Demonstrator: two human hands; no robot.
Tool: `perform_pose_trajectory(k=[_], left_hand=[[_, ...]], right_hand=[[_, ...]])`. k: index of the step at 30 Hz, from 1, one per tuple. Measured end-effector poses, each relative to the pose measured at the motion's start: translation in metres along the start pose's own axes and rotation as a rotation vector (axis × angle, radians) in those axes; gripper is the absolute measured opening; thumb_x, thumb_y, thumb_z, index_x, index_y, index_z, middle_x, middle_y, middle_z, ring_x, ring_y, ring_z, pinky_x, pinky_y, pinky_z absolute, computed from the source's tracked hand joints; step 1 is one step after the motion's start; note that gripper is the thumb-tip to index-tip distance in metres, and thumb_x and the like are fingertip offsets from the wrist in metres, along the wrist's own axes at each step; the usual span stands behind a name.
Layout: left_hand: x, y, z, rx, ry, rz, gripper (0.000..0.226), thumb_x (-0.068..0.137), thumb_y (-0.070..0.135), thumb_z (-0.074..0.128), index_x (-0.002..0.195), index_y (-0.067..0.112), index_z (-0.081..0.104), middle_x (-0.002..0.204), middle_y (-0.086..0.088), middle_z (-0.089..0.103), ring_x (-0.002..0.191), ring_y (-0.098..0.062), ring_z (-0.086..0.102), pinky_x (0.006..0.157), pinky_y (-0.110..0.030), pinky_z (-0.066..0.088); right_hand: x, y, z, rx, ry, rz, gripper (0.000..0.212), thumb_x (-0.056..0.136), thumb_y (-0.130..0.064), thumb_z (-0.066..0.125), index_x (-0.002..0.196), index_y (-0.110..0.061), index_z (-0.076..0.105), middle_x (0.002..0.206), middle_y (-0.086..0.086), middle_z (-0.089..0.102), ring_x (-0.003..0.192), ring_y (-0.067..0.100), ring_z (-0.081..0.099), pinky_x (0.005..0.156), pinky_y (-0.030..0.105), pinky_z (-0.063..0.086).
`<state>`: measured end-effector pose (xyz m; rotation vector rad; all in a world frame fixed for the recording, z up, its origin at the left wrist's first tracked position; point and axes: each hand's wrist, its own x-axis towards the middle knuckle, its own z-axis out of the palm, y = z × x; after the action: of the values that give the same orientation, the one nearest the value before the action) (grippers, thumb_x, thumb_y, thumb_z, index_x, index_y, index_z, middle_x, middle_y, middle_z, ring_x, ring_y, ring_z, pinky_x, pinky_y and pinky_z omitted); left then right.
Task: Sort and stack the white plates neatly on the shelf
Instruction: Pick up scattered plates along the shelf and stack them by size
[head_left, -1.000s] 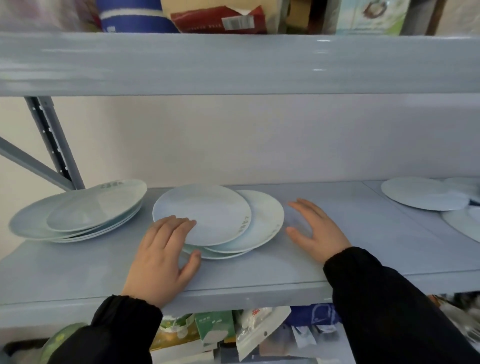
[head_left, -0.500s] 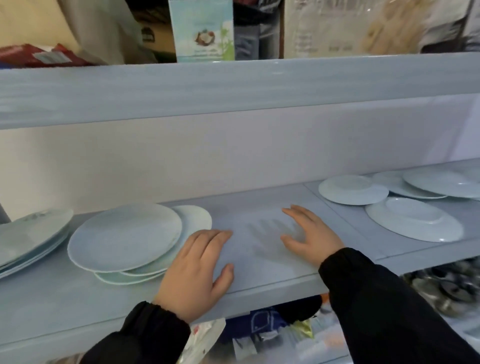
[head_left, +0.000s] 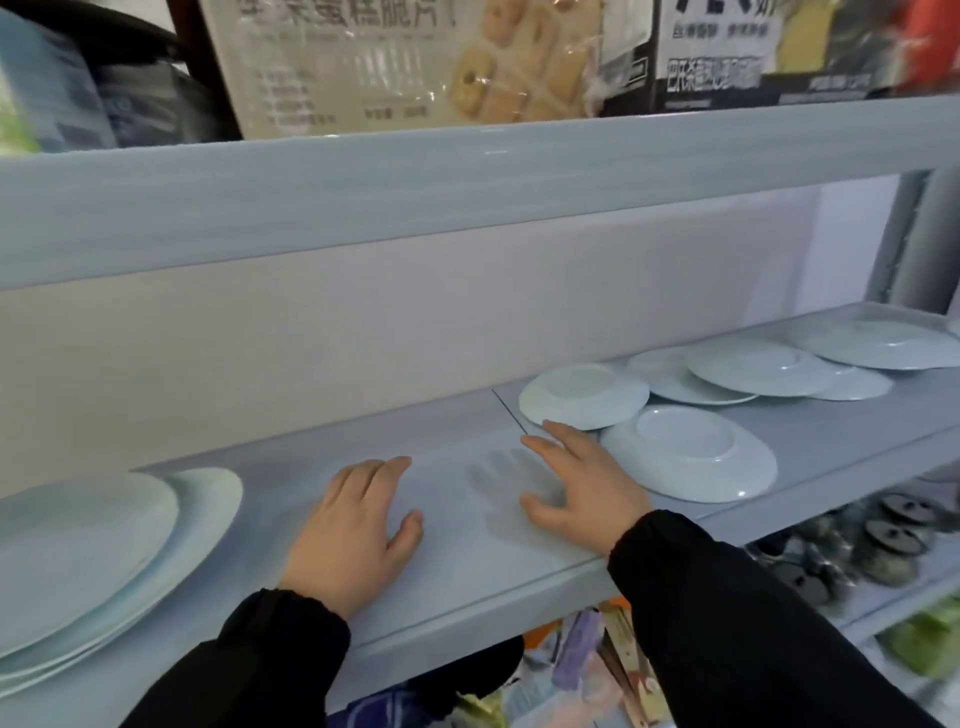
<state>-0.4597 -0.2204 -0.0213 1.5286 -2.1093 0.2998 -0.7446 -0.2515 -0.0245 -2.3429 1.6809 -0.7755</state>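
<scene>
Shelf (head_left: 457, 551), plate (head_left: 584, 397) just beside right grip (head_left: 587, 488)

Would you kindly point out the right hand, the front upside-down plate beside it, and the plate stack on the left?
right hand (head_left: 584, 486), head view, back of the hand
front upside-down plate (head_left: 685, 441), head view, flat base inside its foot ring
left plate stack (head_left: 78, 540), head view, surface of the top plate

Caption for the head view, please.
Open left hand and right hand on the shelf between stacked plates and scattered plates, some overturned.
</scene>
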Motion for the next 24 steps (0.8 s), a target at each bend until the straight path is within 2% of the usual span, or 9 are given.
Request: perform_pose_trajectory(k=[3, 8, 12, 17, 24], left_hand=[[0.019, 0.005, 0.010, -0.007, 0.006, -0.006, 0.058, 0.084, 0.047, 0.043, 0.133, 0.018, 0.053, 0.123, -0.002, 0.059, 0.118, -0.023, 0.051, 0.101, -0.033, 0.040], [0.047, 0.002, 0.024, 0.018, -0.065, -0.004, 0.061, 0.084, 0.052, 0.041, 0.138, 0.025, 0.049, 0.130, 0.001, 0.057, 0.122, -0.022, 0.051, 0.101, -0.036, 0.043], [0.059, -0.005, 0.027, 0.022, -0.095, -0.002, 0.064, 0.083, 0.054, 0.039, 0.140, 0.027, 0.048, 0.131, 0.001, 0.057, 0.123, -0.022, 0.051, 0.099, -0.036, 0.043], [0.057, -0.007, 0.027, -0.002, -0.070, 0.021, 0.063, 0.083, 0.055, 0.038, 0.141, 0.031, 0.047, 0.131, 0.003, 0.058, 0.122, -0.018, 0.050, 0.100, -0.030, 0.039], [0.055, -0.001, 0.031, -0.110, -0.115, 0.085, 0.069, 0.082, 0.058, 0.033, 0.144, 0.031, 0.043, 0.136, 0.002, 0.053, 0.127, -0.020, 0.043, 0.106, -0.031, 0.033]], right_hand=[[0.002, 0.000, 0.002, -0.044, 0.027, -0.050, 0.073, 0.085, -0.062, 0.050, 0.151, -0.041, 0.027, 0.164, -0.007, 0.011, 0.149, 0.014, 0.007, 0.119, 0.029, 0.011], [0.002, 0.002, 0.001, -0.043, 0.048, -0.073, 0.073, 0.086, -0.061, 0.049, 0.152, -0.040, 0.024, 0.164, -0.007, 0.007, 0.149, 0.012, 0.003, 0.117, 0.025, 0.005], [0.004, 0.004, 0.004, -0.009, 0.061, -0.049, 0.074, 0.086, -0.060, 0.048, 0.152, -0.039, 0.023, 0.164, -0.008, 0.006, 0.149, 0.010, 0.000, 0.122, 0.031, 0.011], [0.007, 0.005, 0.010, 0.011, 0.105, -0.013, 0.073, 0.083, -0.058, 0.052, 0.150, -0.039, 0.029, 0.162, -0.008, 0.012, 0.149, 0.011, 0.006, 0.120, 0.034, 0.019], [0.007, 0.003, 0.010, -0.017, 0.070, 0.071, 0.073, 0.082, -0.057, 0.053, 0.149, -0.038, 0.031, 0.163, -0.004, 0.015, 0.150, 0.013, 0.009, 0.120, 0.033, 0.017]])
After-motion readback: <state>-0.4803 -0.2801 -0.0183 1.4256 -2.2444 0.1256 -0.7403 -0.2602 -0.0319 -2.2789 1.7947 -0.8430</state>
